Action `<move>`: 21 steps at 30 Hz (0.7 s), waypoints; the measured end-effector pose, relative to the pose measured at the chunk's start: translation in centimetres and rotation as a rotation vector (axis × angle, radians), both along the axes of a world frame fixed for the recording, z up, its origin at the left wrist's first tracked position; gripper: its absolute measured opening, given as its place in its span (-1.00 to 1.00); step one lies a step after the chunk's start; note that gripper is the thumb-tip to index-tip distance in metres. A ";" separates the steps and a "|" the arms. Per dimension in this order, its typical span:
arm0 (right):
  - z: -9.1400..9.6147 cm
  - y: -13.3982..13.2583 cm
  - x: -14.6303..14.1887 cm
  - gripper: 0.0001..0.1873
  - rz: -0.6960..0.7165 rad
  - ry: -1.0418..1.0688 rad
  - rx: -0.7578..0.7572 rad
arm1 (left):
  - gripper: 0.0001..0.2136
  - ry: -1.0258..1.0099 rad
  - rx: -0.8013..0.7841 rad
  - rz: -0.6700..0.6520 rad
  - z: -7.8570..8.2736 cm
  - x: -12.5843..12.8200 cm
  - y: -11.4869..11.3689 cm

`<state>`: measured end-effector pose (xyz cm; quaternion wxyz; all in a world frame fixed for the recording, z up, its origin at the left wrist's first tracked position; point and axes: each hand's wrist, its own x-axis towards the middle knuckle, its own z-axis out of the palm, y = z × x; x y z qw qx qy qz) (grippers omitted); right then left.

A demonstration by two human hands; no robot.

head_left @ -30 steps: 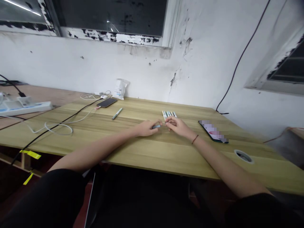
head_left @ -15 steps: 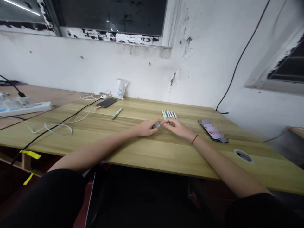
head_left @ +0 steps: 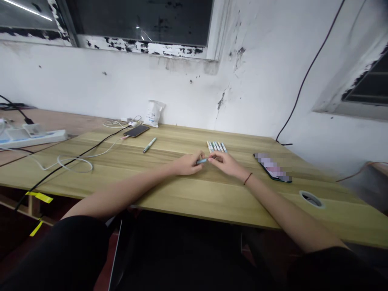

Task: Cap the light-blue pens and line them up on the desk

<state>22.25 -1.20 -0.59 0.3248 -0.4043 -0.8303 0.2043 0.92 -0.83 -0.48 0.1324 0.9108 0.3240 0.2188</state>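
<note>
The person's left hand (head_left: 186, 164) and right hand (head_left: 227, 163) are close together above a light wooden desktop (head_left: 182, 194), with a slim pale blue marker (head_left: 201, 161) lying roughly level between them. The left thumb and fingers pinch narrowly around one end of the marker. The right hand's fingertips (head_left: 214, 157) are drawn into a narrow pinch at the other end, and the fine detail of that grip is too small to make out.

Just beyond the hands, a tight row of markers (head_left: 216, 146) lies side by side, with their ends pointing toward the fingers. Farther out beyond the left hand, a single green-trimmed marker (head_left: 149, 145) lies at a slant on the desk. Past it, a dark smartphone (head_left: 136, 131) lies with a white cable (head_left: 74, 163) running from it across the desk toward the left. A black cable (head_left: 75, 159) crosses the desk on that side too. Well to the right of the right hand, a second smartphone (head_left: 272, 167) lies with its screen pixelated. A dark cord bracelet (head_left: 247, 178) circles the right wrist.
</note>
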 end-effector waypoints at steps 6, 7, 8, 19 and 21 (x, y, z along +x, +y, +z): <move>-0.2 0.3 0.3 -0.63 -0.034 0.078 -0.078 | -0.72 -0.129 -0.104 0.037 0.0 -0.2 0.5; -0.2 0.4 0.4 -0.60 -0.052 0.088 -0.090 | -0.73 -0.166 -0.124 0.044 0.0 -0.2 0.7; -0.2 0.4 0.5 -0.58 -0.074 0.090 -0.090 | -0.73 -0.203 -0.141 0.051 -0.1 -0.3 0.8; -0.3 1.3 0.9 -0.71 -0.163 0.201 -0.072 | -0.65 -0.380 -0.513 0.054 -0.2 -0.1 0.9; -0.3 1.4 0.9 -0.73 -0.166 0.265 -0.100 | -0.66 -0.373 -0.533 0.037 -0.1 -0.1 0.8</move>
